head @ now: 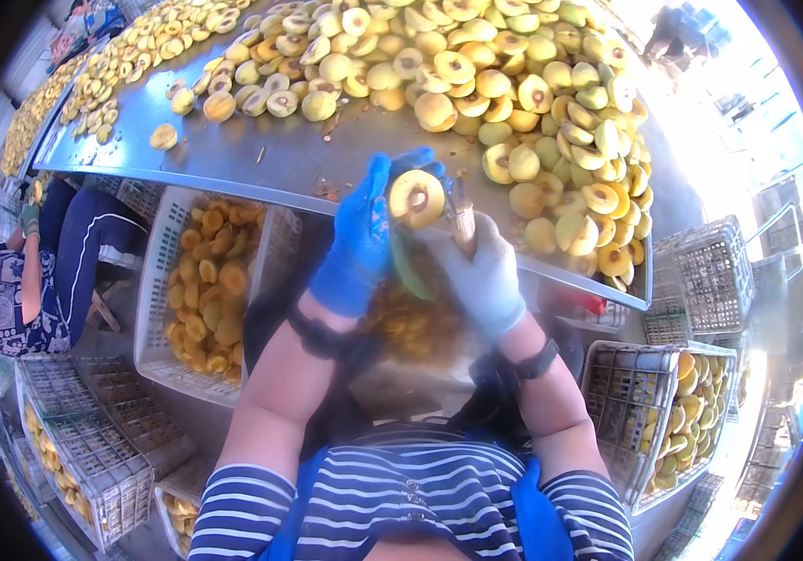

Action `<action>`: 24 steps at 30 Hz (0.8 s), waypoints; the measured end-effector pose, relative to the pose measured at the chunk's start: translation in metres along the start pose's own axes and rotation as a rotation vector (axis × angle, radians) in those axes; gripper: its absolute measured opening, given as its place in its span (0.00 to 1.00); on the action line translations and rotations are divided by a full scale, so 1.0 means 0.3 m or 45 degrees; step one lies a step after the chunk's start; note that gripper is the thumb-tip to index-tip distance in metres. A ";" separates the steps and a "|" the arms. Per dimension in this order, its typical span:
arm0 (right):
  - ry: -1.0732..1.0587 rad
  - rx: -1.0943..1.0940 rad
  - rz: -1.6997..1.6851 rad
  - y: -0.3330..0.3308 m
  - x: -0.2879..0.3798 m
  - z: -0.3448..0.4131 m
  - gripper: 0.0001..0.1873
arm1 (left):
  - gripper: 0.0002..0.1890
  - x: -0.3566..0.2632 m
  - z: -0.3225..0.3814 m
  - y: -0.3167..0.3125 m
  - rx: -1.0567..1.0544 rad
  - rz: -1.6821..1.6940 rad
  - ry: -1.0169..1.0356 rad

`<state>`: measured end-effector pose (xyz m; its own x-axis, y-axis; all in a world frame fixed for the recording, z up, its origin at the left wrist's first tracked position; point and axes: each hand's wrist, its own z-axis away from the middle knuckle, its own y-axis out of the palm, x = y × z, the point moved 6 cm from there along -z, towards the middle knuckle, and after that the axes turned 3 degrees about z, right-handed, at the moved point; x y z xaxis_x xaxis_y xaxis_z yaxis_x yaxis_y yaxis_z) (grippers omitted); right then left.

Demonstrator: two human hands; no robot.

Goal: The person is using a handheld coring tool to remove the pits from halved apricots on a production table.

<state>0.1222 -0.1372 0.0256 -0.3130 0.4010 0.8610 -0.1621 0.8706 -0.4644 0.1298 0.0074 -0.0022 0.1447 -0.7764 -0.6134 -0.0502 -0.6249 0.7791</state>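
Observation:
My left hand (363, 245), in a blue glove, holds a yellow stone-fruit half (417, 199), likely peach. Its cut face is turned up, with a pale, whitish centre inside a brown ring. In a whitish glove, my right hand (480, 273) grips a wooden-handled tool (465, 226). The metal end of that tool points up beside the fruit half, and its exact shape is hard to make out. Below the fruit, a blurred green strip (410, 270) hangs between my hands. Both hands are over the near edge of the metal table (268, 158).
Many fruit halves (457, 70) are heaped across the table. A white crate (156, 350) of orange halves stands at lower left, and blurred fruit (415, 315) lies below my hands. Another filled crate (629, 400) is at right. A seated person (30, 294) works at far left.

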 end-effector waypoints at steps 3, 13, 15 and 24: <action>-0.034 -0.060 0.120 -0.020 0.020 -0.019 0.21 | 0.26 0.046 -0.021 0.034 0.022 -0.155 -0.006; -0.377 -0.029 0.585 0.008 -0.004 -0.004 0.15 | 0.24 0.104 0.007 -0.008 0.009 -0.392 -0.084; -0.341 -0.030 0.562 -0.023 -0.017 -0.003 0.15 | 0.24 0.136 0.007 0.006 0.054 -0.420 -0.185; -0.339 -0.074 0.004 -0.014 -0.050 -0.019 0.13 | 0.20 0.144 -0.008 -0.191 0.124 -1.249 0.048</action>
<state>0.1330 -0.1451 0.0157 -0.5500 0.3212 0.7709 -0.1094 0.8874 -0.4478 0.1413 0.0100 -0.0730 0.1969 0.0916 -0.9761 0.0278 -0.9957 -0.0878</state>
